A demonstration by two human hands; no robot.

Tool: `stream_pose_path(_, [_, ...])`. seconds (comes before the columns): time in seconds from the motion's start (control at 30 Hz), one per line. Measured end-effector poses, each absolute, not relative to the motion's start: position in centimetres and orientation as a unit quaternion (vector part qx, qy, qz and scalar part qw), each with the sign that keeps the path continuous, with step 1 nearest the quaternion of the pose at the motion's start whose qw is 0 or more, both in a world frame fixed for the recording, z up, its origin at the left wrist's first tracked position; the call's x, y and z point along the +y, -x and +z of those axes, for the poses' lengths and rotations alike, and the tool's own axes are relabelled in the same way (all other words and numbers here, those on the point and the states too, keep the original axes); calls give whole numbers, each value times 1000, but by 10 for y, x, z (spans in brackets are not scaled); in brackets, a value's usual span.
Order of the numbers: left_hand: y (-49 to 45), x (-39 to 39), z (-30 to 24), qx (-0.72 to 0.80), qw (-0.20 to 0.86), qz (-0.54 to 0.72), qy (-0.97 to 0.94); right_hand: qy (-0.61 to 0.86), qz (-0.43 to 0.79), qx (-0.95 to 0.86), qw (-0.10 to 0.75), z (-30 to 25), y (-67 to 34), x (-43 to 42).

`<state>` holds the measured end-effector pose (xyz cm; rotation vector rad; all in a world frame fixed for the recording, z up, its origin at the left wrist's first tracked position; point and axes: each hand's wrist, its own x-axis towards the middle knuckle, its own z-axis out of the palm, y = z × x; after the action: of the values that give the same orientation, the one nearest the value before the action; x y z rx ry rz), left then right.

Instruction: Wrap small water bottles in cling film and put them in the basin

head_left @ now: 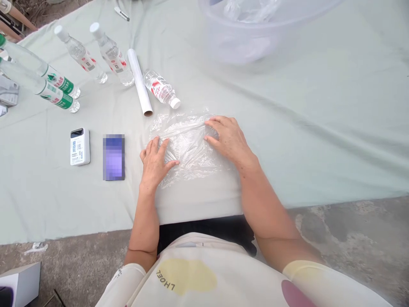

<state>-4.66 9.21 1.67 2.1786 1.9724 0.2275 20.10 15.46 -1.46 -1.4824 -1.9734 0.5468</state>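
A crumpled sheet of clear plastic film (pixel 191 147) lies spread on the cloth-covered table in front of me. My left hand (pixel 156 161) rests on its left side, fingers spread and palm down. On the film's right edge lies my right hand (pixel 228 138), its fingers apart and touching the wrinkled plastic. Just beyond the film, a small clear bottle (pixel 161 88) with a white cap lies on its side. Beside that bottle is a white roll (pixel 139 83) with a brown cardboard core.
Two white-capped bottles (pixel 111 55) and two green-labelled bottles (pixel 57 91) stand at the left. A white power bank (pixel 79 147) and a purple-screened phone (pixel 113 157) lie nearer. A translucent tub (pixel 243 42) holding plastic stands at the back; a box cutter (pixel 122 13) lies far left.
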Motion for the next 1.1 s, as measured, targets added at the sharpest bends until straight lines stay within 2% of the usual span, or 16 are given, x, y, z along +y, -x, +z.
stream_pose_path(0.23, [49,87,30,671,110,31,-732,621,209,-686,317,-16,-201,156])
stream_pose_path(0.4, [51,86,31,674,129,52,-725,648,200,-624,389,-9,-202,158])
stream_pose_path(0.57, [54,91,28,678,119,199,-698,613,218,-633,419,-2,-197,155])
stream_pose_path(0.7, [56,94,22,705,67,300,-639,591,268,-666,369,-1,-194,152])
stream_pose_path(0.93, [52,96,14,799,35,112,-590,619,295,-655,317,-1,-195,153])
stream_pose_path(1.1, [55,96,14,805,34,124,-579,649,280,-632,318,-2,-197,153])
